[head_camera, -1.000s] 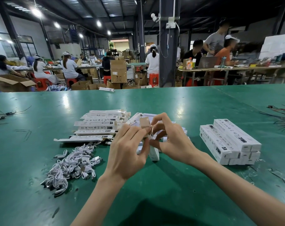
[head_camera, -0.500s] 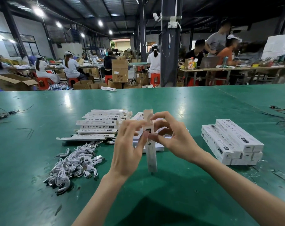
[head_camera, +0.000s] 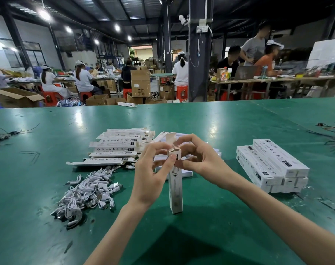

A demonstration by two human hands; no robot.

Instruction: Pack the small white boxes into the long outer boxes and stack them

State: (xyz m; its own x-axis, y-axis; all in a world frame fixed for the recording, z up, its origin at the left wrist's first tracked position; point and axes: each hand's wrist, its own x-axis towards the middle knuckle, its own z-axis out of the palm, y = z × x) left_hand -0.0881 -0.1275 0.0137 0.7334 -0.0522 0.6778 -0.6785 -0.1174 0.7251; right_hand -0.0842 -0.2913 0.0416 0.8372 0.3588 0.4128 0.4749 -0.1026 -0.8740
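A long white box [head_camera: 175,190] stands upright on the green table [head_camera: 220,127], its top flaps open. My left hand [head_camera: 150,175] pinches its upper left side with thumb and fingers. My right hand [head_camera: 199,158] grips the upper right side, fingers curled over the top flaps. Behind my hands lies a pile of flat, unfolded long boxes [head_camera: 117,148]. A neat stack of packed long boxes [head_camera: 272,166] sits to the right. What is inside the upright box is hidden.
A heap of white cables [head_camera: 86,194] lies at the left front. Dark wires [head_camera: 333,134] lie at the table's right edge, thin wires [head_camera: 4,135] at the far left. More white boxes [head_camera: 184,172] lie flat behind the upright one. Workers sit at tables beyond.
The long box went from lying low between my hands to standing upright on the table. Both hands now hold its top end, and the flaps stand open.
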